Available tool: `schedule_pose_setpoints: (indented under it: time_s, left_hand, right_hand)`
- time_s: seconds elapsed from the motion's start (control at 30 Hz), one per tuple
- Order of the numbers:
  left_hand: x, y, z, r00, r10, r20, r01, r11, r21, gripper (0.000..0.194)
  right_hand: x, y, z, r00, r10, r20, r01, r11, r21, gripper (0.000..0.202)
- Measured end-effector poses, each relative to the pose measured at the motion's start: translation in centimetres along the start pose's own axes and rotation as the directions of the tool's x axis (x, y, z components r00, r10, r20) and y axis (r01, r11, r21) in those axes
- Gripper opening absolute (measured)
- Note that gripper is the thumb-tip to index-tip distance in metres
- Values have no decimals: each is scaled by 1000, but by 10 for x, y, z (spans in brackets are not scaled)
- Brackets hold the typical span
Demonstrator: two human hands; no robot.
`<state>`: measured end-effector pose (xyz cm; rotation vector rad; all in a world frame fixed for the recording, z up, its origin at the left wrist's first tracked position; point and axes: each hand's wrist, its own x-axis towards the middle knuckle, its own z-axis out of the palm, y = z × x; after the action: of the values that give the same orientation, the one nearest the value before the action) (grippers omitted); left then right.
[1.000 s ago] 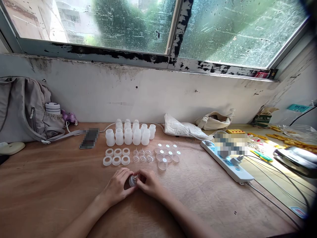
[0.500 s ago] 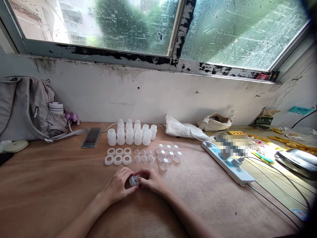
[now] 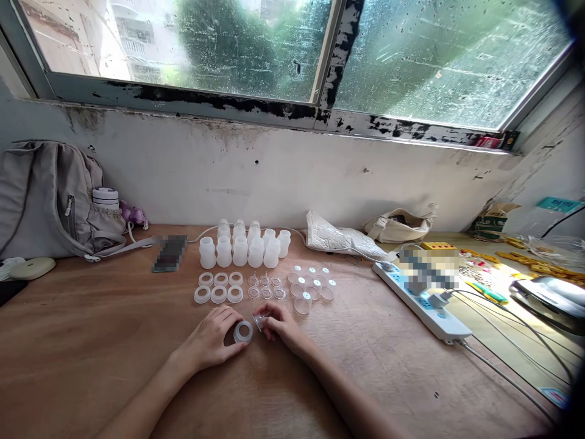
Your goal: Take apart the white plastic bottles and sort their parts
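Note:
My left hand point(image 3: 212, 334) rests on the wooden table with thumb and fingers closed around a translucent plastic ring point(image 3: 244, 341), its round hole facing me. Just to the right, my right hand point(image 3: 280, 326) pinches a small clear teat-like piece point(image 3: 258, 321), held apart from the ring. Beyond my hands lie two rows of whitish rings point(image 3: 218, 301) and, beside them, several clear teat-like pieces point(image 3: 266, 297). A group of clear domed caps point(image 3: 302, 306) sits farther right. Behind these stand several frosted small bottles point(image 3: 239, 253).
A white power strip point(image 3: 425, 308) with plugs and cables lies to the right. A phone point(image 3: 170, 255) and a grey backpack point(image 3: 31, 201) are at the left. White packaging point(image 3: 338, 236) and a cream bag point(image 3: 397, 225) rest by the wall.
My right hand has drawn slightly right and up, away from the ring, with the clear piece in its fingers. The ring in my left hand is now more fully visible.

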<state>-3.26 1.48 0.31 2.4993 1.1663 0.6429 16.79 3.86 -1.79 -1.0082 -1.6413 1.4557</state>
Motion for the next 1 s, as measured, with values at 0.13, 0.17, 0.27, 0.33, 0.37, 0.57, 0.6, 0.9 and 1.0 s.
schedule_pose_setpoints:
  time_s: [0.13, 0.17, 0.27, 0.33, 0.37, 0.57, 0.6, 0.9, 1.0]
  left_hand:
    - [-1, -8, -7, 997, -67, -33, 70, 991, 111, 27]
    - [-1, -10, -10, 995, -91, -44, 96, 986, 134, 27]
    - [-3, -18, -23, 980, -195, -43, 200, 965, 172, 26]
    - [-4, -24, -32, 963, -270, -17, 268, 946, 184, 27]
    - [-6, -26, -36, 953, -304, -4, 299, 935, 188, 27]
    - [-11, -39, -55, 904, -426, 36, 409, 887, 216, 29]
    - [-12, -41, -57, 901, -431, 41, 413, 884, 218, 29]
    - [-18, -47, -66, 859, -502, 101, 474, 855, 211, 33]
    - [-20, -49, -68, 828, -551, 109, 522, 826, 210, 41]
  right_hand:
    - [4, 5, -1, 943, -260, -209, 150, 890, -430, 15]
    - [5, 6, 0, 921, -319, -222, 164, 837, -521, 15]
    - [7, 9, 1, 896, -389, -215, 166, 742, -649, 17]
    - [9, 11, 1, 895, -395, -208, 161, 721, -674, 18]
    - [9, 12, 1, 896, -395, -203, 161, 715, -680, 19]
    - [11, 17, 0, 899, -403, -172, 184, 704, -686, 24]
    - [11, 18, 0, 897, -406, -175, 185, 704, -686, 24]
    - [12, 21, -1, 906, -370, -206, 142, 724, -675, 24]
    - [11, 18, -1, 909, -351, -225, 119, 735, -667, 23]
